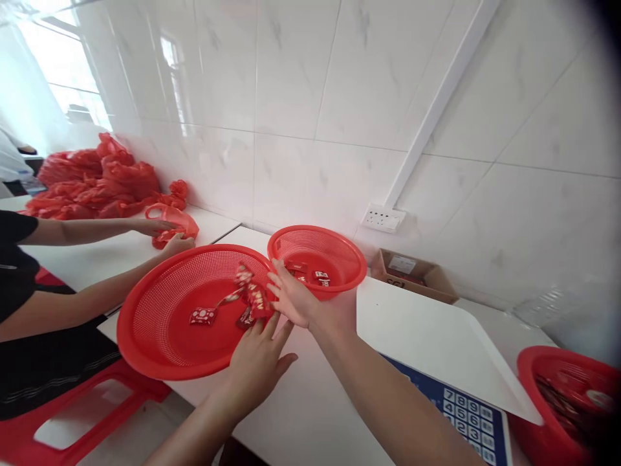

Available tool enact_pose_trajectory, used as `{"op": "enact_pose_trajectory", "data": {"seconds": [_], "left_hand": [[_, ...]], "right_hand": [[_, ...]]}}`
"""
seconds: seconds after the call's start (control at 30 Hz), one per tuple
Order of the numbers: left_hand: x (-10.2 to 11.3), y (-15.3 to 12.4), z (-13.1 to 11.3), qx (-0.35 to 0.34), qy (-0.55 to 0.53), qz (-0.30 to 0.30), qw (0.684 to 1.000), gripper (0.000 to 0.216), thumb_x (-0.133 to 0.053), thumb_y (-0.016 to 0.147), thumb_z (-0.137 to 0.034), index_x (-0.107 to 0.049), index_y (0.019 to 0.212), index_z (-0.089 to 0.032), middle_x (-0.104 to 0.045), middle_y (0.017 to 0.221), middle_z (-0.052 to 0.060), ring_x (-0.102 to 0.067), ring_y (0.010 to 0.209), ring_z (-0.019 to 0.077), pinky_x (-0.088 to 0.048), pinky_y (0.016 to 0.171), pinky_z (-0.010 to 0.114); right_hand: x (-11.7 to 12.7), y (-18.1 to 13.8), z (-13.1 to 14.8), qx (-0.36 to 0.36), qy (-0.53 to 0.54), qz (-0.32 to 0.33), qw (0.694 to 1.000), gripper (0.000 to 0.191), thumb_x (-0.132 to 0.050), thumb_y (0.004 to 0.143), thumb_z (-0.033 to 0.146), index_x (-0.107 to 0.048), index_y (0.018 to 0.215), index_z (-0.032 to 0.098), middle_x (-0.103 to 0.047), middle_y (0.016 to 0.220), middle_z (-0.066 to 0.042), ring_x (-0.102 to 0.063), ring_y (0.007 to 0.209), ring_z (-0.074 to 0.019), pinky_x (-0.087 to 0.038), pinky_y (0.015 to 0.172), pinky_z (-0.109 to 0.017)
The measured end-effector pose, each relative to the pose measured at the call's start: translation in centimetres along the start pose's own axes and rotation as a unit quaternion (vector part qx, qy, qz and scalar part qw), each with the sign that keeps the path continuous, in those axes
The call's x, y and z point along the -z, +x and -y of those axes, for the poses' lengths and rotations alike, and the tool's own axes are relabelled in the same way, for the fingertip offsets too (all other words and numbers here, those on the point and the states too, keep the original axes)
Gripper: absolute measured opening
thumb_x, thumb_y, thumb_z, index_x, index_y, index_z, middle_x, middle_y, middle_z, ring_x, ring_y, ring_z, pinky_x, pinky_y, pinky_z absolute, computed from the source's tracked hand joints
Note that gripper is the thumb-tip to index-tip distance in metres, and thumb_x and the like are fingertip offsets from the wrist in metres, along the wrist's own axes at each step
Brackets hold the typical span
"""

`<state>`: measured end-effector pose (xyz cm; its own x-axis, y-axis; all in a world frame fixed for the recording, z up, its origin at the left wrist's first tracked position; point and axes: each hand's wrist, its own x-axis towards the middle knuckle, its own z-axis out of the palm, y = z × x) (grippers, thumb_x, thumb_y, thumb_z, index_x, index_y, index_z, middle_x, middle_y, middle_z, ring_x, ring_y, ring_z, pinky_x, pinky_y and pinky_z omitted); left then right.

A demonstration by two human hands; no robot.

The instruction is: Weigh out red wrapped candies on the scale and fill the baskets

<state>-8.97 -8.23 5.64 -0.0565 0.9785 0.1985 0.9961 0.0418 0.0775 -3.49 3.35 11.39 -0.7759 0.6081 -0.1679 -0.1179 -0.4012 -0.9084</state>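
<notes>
My right hand [292, 299] reaches over the near rim of a big red mesh basket [160, 336], fingers spread and open. My left hand [258, 364] lies just below it at the basket's edge, fingers stretched out toward the same spot. Between the two sets of fingertips several red-wrapped candies [258, 301] are blurred, loose over the basket. One more candy [202, 316] lies flat on the basket's bottom. A smaller red basket [339, 249] with a few candies stands right behind my right hand, on the white platform [417, 330] of a scale.
The scale's blue keypad [468, 421] faces me at the lower right. A third red basket [565, 401] sits far right, a cardboard box [412, 272] by the wall. At left a co-worker's hands hold a red plastic bag [171, 223]; red bags [92, 181] are piled behind, a red stool [72, 414] below.
</notes>
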Motion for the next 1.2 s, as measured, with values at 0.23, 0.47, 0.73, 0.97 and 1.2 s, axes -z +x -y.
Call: {"op": "enact_pose_trajectory", "data": {"seconds": [0.23, 0.47, 0.73, 0.97, 1.2], "left_hand": [[-1.1, 0.7, 2.7, -0.012, 0.001, -0.041, 0.999, 0.051, -0.051, 0.085, -0.042, -0.044, 0.133, -0.025, -0.044, 0.139, 0.011, -0.049, 0.118, 0.0338, -0.047, 0.089, 0.047], [-1.5, 5.0, 6.6, 0.005, 0.047, -0.093, 0.995, 0.051, -0.045, 0.087, -0.045, -0.047, 0.131, -0.020, -0.044, 0.139, 0.014, -0.040, 0.126, 0.0347, -0.034, 0.101, 0.051], [-2.9, 10.3, 2.4, -0.089, -0.020, -0.096, 0.991, 0.059, -0.034, 0.089, -0.053, -0.034, 0.139, -0.022, -0.032, 0.147, 0.011, -0.014, 0.138, 0.0316, -0.019, 0.106, 0.057], [-5.0, 11.6, -2.1, -0.107, -0.059, -0.103, 0.987, 0.057, -0.032, 0.089, -0.050, -0.040, 0.135, -0.017, -0.042, 0.140, 0.015, -0.022, 0.135, 0.0344, -0.015, 0.105, 0.061], [-5.9, 9.8, -6.9, -0.124, -0.218, -0.185, 0.950, 0.047, -0.032, 0.091, -0.043, -0.037, 0.132, -0.021, -0.044, 0.137, 0.013, -0.020, 0.137, 0.0292, -0.023, 0.106, 0.056]], "right_hand": [[6.3, -4.8, -0.2, 0.061, -0.121, -0.035, 0.990, 0.071, -0.044, 0.081, 0.064, -0.019, 0.142, 0.036, -0.024, 0.149, -0.003, -0.026, 0.133, -0.0181, -0.029, 0.105, -0.043], [16.6, -16.6, 1.9, 0.111, -0.261, -0.259, 0.923, 0.068, -0.035, 0.083, 0.062, -0.022, 0.142, 0.031, -0.033, 0.144, -0.009, -0.034, 0.130, -0.0239, -0.037, 0.101, -0.044], [25.4, -31.4, 3.7, 0.000, -0.450, -0.564, 0.692, 0.068, -0.038, 0.075, 0.067, -0.037, 0.134, 0.033, -0.041, 0.139, -0.007, -0.036, 0.127, -0.0289, -0.036, 0.103, -0.042], [31.9, -39.3, 0.9, -0.185, -0.600, -0.476, 0.616, 0.068, -0.058, 0.068, 0.045, -0.048, 0.128, 0.015, -0.042, 0.138, -0.015, -0.034, 0.129, -0.0308, -0.031, 0.106, -0.040], [34.8, -38.6, 1.2, -0.188, -0.589, -0.434, 0.656, 0.075, -0.063, 0.070, 0.043, -0.040, 0.136, 0.017, -0.039, 0.141, -0.011, -0.038, 0.127, -0.0267, -0.031, 0.104, -0.037]]}}
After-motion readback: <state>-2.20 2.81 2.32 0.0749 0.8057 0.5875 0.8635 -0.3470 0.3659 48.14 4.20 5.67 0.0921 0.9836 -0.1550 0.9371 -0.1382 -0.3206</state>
